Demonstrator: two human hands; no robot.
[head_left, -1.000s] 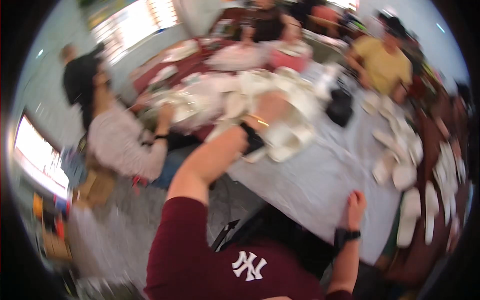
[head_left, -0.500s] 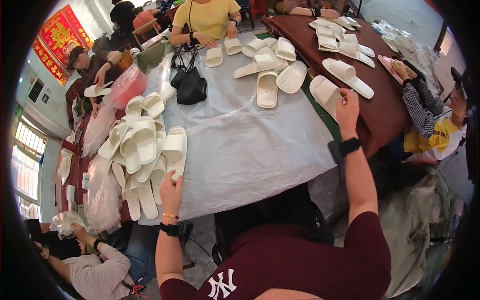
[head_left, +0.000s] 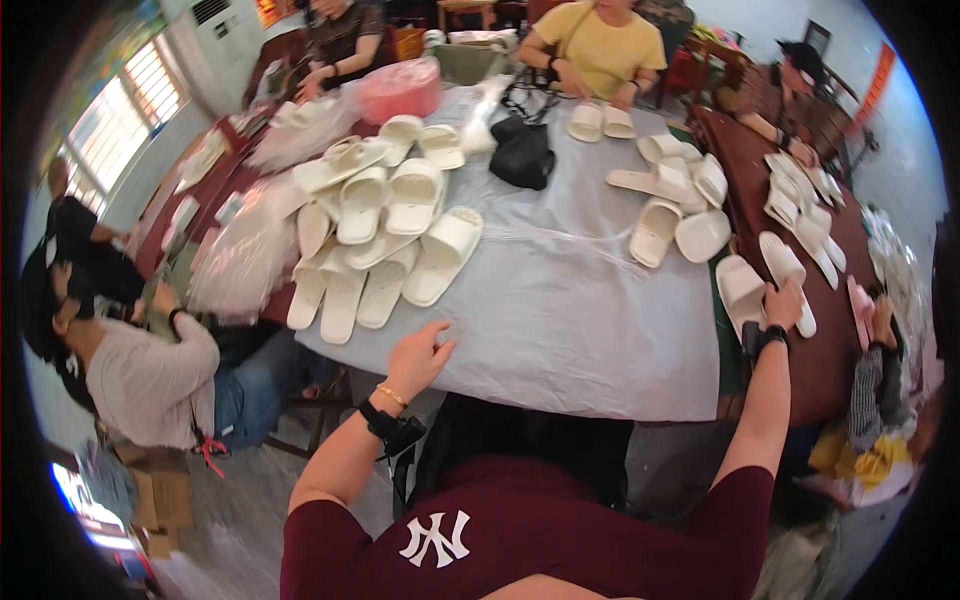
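Note:
My left hand (head_left: 420, 360) is over the near edge of the sheeted table, its fingers apart and nothing in them. Just beyond it, not touched, a white slipper (head_left: 445, 255) lies tilted at the edge of a pile of white slippers (head_left: 365, 215). On the right, my right hand (head_left: 784, 302) is closed at a pair of white slippers. Its fingers are bent beside the left slipper (head_left: 740, 288), and the hand covers part of the right slipper (head_left: 783, 258). The fingertips are partly hidden.
Another cluster of white slippers (head_left: 668, 190) lies at the table's far right. A black bag (head_left: 522, 153) sits at the back, a pink plastic bundle (head_left: 400, 92) behind the pile. Clear plastic bags (head_left: 250, 240) lie on the left. Several people work around the tables; one in yellow (head_left: 598, 45) sits opposite.
The view has swung left, so the table appears shifted right. My left hand has come away from the slipper at the pile's edge. My right hand stays at the pair, now overlapping the right slipper.

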